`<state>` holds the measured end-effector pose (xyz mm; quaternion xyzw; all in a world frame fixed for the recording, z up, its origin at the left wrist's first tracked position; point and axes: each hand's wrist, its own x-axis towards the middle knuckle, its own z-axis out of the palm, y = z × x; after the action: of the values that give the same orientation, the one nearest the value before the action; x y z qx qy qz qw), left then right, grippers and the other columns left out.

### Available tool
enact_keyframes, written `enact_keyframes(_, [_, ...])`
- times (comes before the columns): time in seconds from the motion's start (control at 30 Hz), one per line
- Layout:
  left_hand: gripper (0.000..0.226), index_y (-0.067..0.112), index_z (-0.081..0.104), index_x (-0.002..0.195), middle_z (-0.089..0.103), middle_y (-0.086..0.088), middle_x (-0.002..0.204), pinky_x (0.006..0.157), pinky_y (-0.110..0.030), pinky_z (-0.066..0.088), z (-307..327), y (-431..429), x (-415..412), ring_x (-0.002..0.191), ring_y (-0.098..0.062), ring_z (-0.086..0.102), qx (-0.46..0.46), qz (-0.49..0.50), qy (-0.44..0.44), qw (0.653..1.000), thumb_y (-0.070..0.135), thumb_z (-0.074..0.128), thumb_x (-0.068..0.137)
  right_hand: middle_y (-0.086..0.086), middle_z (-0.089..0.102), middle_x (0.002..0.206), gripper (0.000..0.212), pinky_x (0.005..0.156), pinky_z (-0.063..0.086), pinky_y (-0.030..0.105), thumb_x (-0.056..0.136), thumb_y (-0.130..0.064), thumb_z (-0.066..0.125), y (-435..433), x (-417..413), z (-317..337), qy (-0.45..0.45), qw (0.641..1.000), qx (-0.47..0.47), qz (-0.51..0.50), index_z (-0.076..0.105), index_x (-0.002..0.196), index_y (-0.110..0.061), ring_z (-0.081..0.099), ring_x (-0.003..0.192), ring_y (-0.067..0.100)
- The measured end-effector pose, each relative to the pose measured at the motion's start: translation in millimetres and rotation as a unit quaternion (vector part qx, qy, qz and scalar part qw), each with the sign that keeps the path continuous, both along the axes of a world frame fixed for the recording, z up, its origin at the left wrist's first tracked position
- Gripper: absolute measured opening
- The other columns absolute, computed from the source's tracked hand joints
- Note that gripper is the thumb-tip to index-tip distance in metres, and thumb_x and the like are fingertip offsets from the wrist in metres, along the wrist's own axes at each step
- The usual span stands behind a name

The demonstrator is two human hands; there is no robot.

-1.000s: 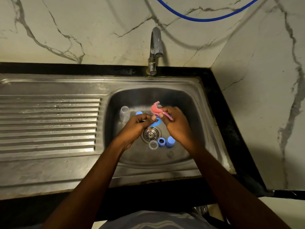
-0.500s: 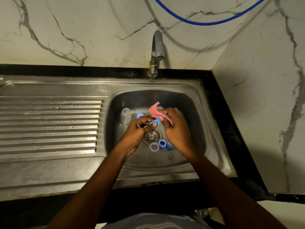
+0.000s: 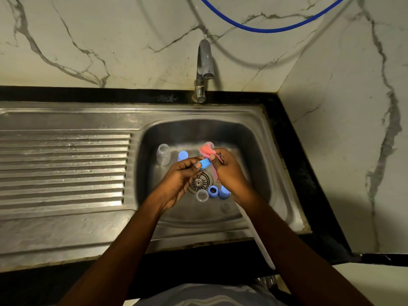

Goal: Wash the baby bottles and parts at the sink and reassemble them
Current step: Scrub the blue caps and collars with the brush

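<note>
Over the sink (image 3: 276,173), the left hand (image 3: 182,176) curls its fingers (image 3: 187,163) around a blue ring (image 3: 204,163). The right hand (image 3: 229,173) grips a pink brush (image 3: 206,151), close beside the ring. Down in the sink are a clear bottle (image 3: 163,154), a blue cap (image 3: 182,155) and small parts (image 3: 213,192) near the drain (image 3: 199,182).

grey-veined white marble wall (image 3: 132,40), blue hose (image 3: 265,30), pink brush (image 3: 206,150), blue ring (image 3: 204,163).

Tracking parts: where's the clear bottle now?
Head view: the clear bottle sits at the far left of the sink basin, just left of a blue cap, beyond the left hand, untouched.
</note>
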<state>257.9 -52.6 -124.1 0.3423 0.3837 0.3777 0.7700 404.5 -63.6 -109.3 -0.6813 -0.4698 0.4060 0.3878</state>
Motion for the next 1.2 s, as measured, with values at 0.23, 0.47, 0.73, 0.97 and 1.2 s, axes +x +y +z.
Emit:
enact_keyframes(0.23, [0.022,0.017,0.064,0.088,0.06,0.003,0.084,0.063,-0.022,0.039,19.0,3.3,1.4,0.072,-0.006,0.052,0.022,-0.017,0.177,0.984,0.014,0.044,0.097,-0.006,0.072,0.093,0.016,0.062,0.053,0.017,0.093,-0.036,0.063,-9.0,2.7,12.0,0.11,0.993,-0.039,-0.008,0.069,0.099,-0.023,0.068,0.081,0.004])
enact_keyframes(0.47, [0.017,0.013,0.067,0.084,0.07,0.01,0.07,0.055,-0.005,0.043,25.7,10.0,-0.1,0.064,0.008,0.063,0.105,-0.084,0.184,0.974,0.014,0.058,0.098,-0.017,0.071,0.093,0.012,0.066,0.05,0.014,0.092,-0.024,0.066,-7.4,7.4,15.2,0.026,0.999,0.014,0.02,0.071,0.101,-0.029,0.066,0.081,-0.007])
enact_keyframes(0.73, [0.018,0.012,0.068,0.084,0.069,0.005,0.079,0.075,-0.022,0.048,3.0,19.6,-7.0,0.078,-0.005,0.062,0.124,-0.097,0.261,0.952,0.015,0.059,0.098,-0.021,0.06,0.086,0.02,0.073,0.039,0.005,0.097,-0.019,0.058,-9.3,4.2,19.5,-0.122,0.984,0.088,0.097,0.072,0.108,-0.03,0.058,0.084,-0.013])
enact_keyframes(0.97, [0.015,0.007,0.07,0.095,0.069,0.005,0.076,0.066,-0.015,0.045,6.6,14.9,-4.0,0.069,-0.001,0.06,0.157,-0.112,0.286,0.938,0.018,0.06,0.098,0.004,0.059,0.107,0.039,0.083,0.041,0.017,0.089,0.003,0.056,-13.0,5.8,13.8,-0.197,0.968,0.136,0.077,0.07,0.119,-0.018,0.058,0.1,0.017])
enact_keyframes(1.2, [0.015,0.011,0.07,0.092,0.064,0.013,0.068,0.058,-0.01,0.042,12.0,14.4,-8.0,0.06,0.005,0.057,0.178,-0.113,0.285,0.935,0.016,0.058,0.099,0.006,0.06,0.104,0.043,0.081,0.046,0.034,0.085,0.001,0.06,-11.8,1.3,9.1,-0.243,0.953,0.168,0.068,0.068,0.121,-0.022,0.057,0.096,0.025])
